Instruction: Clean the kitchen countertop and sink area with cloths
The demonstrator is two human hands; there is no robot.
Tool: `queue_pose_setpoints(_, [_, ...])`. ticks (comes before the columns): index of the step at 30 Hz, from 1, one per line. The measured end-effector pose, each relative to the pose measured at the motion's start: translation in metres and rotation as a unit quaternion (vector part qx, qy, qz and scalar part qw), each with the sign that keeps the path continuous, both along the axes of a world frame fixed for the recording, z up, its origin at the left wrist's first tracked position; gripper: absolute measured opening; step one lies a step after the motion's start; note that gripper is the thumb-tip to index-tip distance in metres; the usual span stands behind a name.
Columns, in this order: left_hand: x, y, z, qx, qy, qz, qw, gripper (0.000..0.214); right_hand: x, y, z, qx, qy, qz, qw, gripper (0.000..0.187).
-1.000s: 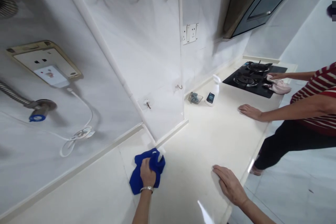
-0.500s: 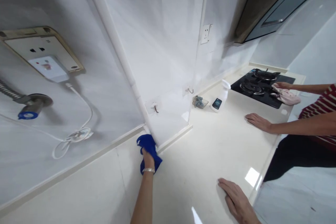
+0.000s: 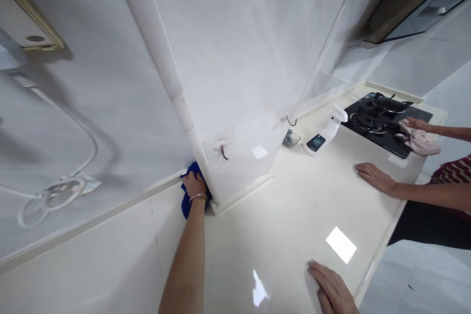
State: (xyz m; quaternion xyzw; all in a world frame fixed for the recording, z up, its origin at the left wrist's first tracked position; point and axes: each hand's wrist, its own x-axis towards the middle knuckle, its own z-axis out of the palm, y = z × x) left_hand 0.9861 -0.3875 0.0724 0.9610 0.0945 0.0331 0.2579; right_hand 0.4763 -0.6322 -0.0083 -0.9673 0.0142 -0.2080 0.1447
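My left hand (image 3: 193,185), wearing a metal bangle, presses a crumpled blue cloth (image 3: 186,206) into the corner where the white boxed pillar (image 3: 162,68) meets the cream countertop (image 3: 279,225). Most of the cloth is hidden under my palm and behind the pillar's foot. My right hand (image 3: 331,288) lies flat on the countertop near its front edge, fingers apart, holding nothing.
A co-worker's hand (image 3: 375,178) rests on the counter, and their other hand (image 3: 414,124) holds a pink cloth (image 3: 421,142) at a black gas hob (image 3: 375,120). A white spray bottle (image 3: 324,135) and a small glass dish (image 3: 291,138) stand by the wall.
My left hand and the blue cloth have moved further into the corner at the pillar's base, and less of the cloth shows. The view has turned and dropped closer to the counter.
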Motion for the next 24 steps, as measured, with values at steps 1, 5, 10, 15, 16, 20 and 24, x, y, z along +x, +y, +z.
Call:
queue_pose_setpoints(1, [0.004,-0.001,0.003,0.007,0.007,0.005,1.000,0.040,0.001,0.000,0.002,0.000,0.000,0.000,1.000,0.057])
queue_pose_setpoints(5, [-0.002,0.003,0.018,0.042,0.035,-0.011,0.998,0.041,0.004,0.002,0.008,0.009,-0.018,-0.001,1.000,0.056])
queue_pose_setpoints(10, [-0.036,0.026,0.032,0.110,0.069,-0.087,0.988,0.040,0.006,0.000,0.009,0.020,-0.029,0.006,0.999,0.057])
queue_pose_setpoints(15, [-0.054,0.041,0.042,0.175,0.122,-0.157,0.964,0.042,0.010,0.001,0.005,0.013,-0.070,0.008,0.997,0.056])
queue_pose_setpoints(16, [-0.057,0.043,0.045,0.181,0.131,-0.173,0.959,0.042,0.010,0.001,0.004,0.010,-0.076,0.010,0.997,0.056])
queue_pose_setpoints(20, [-0.090,0.058,0.054,0.196,0.150,-0.244,0.938,0.040,0.011,0.000,-0.003,-0.001,-0.085,0.004,0.996,0.055])
queue_pose_setpoints(24, [-0.145,0.076,0.049,0.217,0.156,-0.297,0.917,0.035,0.012,0.000,-0.006,-0.007,-0.095,0.003,0.995,0.054])
